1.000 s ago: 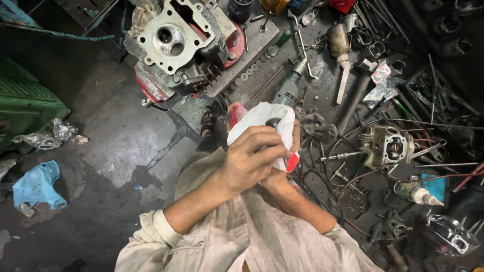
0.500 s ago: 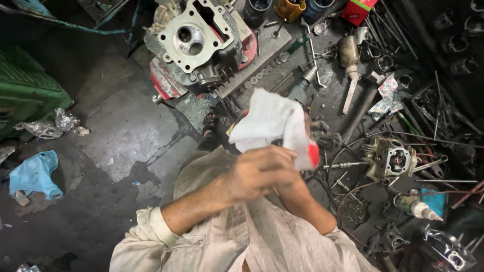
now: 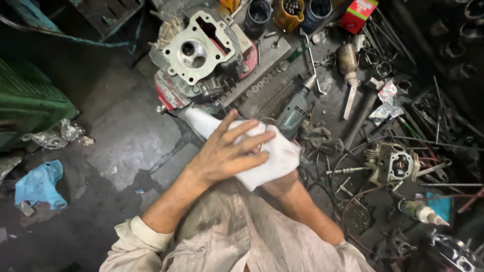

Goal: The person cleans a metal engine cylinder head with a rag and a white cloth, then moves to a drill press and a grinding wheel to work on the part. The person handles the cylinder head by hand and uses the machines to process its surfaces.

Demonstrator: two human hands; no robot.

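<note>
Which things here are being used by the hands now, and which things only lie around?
In use:
- left hand
- right hand
- white crumpled cloth

Lying about:
- grey metal cylinder head
- grey electric drill
- blue plastic bag
- yellow cup

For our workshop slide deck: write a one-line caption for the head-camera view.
Left hand spread flat over a white cloth, right hand beneath, above a floor of engine parts.

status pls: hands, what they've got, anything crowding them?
Left hand flat on white cloth, fingers spread. Right hand under the cloth, mostly hidden, grip unclear. Electric drill and cylinder head lie on the floor just beyond, not touching.
</note>
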